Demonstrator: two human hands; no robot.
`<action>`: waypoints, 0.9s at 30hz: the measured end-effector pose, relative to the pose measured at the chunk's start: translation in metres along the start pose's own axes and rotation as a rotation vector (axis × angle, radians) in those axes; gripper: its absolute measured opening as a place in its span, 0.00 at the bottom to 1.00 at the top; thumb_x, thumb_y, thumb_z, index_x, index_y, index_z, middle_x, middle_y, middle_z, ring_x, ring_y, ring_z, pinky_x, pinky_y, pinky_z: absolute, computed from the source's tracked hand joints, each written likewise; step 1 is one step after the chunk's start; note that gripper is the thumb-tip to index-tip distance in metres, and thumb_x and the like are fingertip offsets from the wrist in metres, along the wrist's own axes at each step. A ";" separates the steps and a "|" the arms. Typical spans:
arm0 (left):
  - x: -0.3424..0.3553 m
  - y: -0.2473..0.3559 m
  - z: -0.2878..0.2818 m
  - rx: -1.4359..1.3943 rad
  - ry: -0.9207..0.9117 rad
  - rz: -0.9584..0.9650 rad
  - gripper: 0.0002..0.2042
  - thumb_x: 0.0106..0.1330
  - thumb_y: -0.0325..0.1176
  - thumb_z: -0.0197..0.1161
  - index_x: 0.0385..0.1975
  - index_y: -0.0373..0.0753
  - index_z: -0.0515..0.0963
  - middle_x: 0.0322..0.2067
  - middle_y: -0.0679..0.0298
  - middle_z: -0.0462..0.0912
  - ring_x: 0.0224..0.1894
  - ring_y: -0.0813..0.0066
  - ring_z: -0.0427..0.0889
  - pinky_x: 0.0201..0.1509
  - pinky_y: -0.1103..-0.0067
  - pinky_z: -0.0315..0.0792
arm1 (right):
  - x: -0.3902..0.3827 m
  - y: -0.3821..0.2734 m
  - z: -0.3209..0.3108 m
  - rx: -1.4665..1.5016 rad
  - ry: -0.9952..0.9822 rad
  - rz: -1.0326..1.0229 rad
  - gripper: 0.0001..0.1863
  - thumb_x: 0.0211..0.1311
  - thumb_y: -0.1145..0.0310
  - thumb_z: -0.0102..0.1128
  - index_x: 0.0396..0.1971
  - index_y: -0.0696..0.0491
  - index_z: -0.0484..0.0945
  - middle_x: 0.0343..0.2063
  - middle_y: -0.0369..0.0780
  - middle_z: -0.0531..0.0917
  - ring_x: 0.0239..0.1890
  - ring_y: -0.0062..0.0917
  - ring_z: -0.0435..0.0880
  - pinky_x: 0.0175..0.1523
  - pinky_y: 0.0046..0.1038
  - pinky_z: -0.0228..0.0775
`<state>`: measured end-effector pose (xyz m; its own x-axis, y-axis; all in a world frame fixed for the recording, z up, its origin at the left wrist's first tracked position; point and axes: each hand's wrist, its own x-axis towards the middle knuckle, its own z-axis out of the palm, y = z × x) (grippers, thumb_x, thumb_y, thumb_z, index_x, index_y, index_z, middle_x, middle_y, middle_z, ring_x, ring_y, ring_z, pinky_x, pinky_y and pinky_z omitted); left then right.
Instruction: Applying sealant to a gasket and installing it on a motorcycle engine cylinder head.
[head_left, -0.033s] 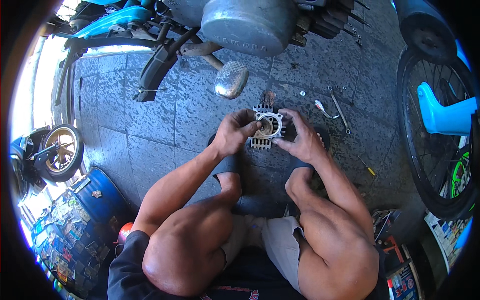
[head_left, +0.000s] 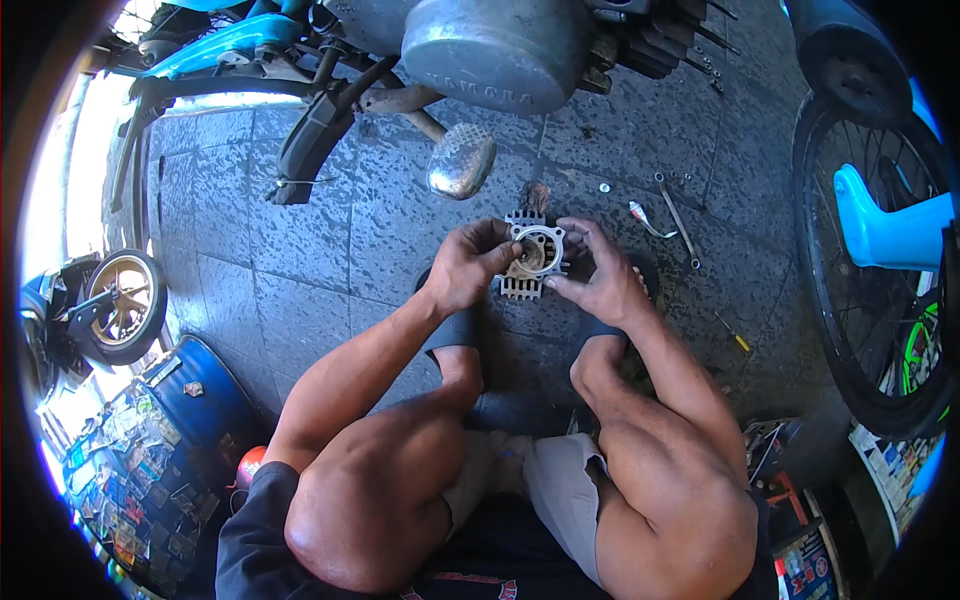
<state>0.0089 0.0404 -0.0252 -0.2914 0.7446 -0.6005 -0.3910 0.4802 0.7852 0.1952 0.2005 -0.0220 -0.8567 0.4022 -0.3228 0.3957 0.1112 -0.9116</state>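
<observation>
Between my feet a finned metal cylinder head [head_left: 523, 289] sits low, most of its middle covered. Over it is a pale ring-shaped gasket [head_left: 559, 250] with bolt-hole corners; whether it touches the head is not clear. My left hand [head_left: 472, 262] is closed at the gasket's left side, thumb and fingertips pinched on its edge. From the right, my right hand [head_left: 607, 280] spans the gasket's edge, with the index fingertip near its upper corner and the thumb near its lower one.
An engine [head_left: 495, 60] and kick pedal [head_left: 462, 160] hang ahead. On the tiled floor, right, lie a wrench [head_left: 679, 222], a small tube [head_left: 640, 212], several nuts and a yellow-handled screwdriver [head_left: 740, 340]. A spoked wheel [head_left: 815, 290] stands right; a blue drum [head_left: 205, 400] stands left.
</observation>
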 end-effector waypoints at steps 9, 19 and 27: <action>-0.001 -0.008 0.004 0.051 0.122 -0.078 0.06 0.73 0.31 0.65 0.37 0.35 0.79 0.28 0.69 0.82 0.28 0.85 0.75 0.33 0.82 0.70 | -0.006 0.039 -0.014 -0.181 0.351 0.265 0.16 0.64 0.71 0.69 0.50 0.57 0.81 0.41 0.40 0.86 0.42 0.25 0.86 0.48 0.27 0.78; -0.005 -0.005 0.004 0.300 0.286 0.083 0.10 0.73 0.33 0.65 0.42 0.31 0.82 0.29 0.64 0.85 0.32 0.83 0.78 0.38 0.78 0.75 | -0.013 0.086 -0.054 -0.975 0.515 0.249 0.14 0.59 0.60 0.72 0.44 0.48 0.85 0.49 0.39 0.79 0.58 0.39 0.73 0.62 0.44 0.64; -0.018 0.023 0.013 0.505 0.242 0.351 0.11 0.71 0.31 0.66 0.49 0.35 0.84 0.32 0.53 0.88 0.33 0.67 0.88 0.39 0.72 0.79 | -0.021 0.032 -0.062 0.157 0.665 0.248 0.08 0.65 0.74 0.67 0.41 0.59 0.82 0.29 0.37 0.86 0.26 0.16 0.79 0.32 0.25 0.73</action>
<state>0.0169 0.0441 0.0052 -0.5379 0.7996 -0.2669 0.2036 0.4305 0.8793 0.2467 0.2520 -0.0289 -0.3459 0.8717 -0.3472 0.4572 -0.1666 -0.8736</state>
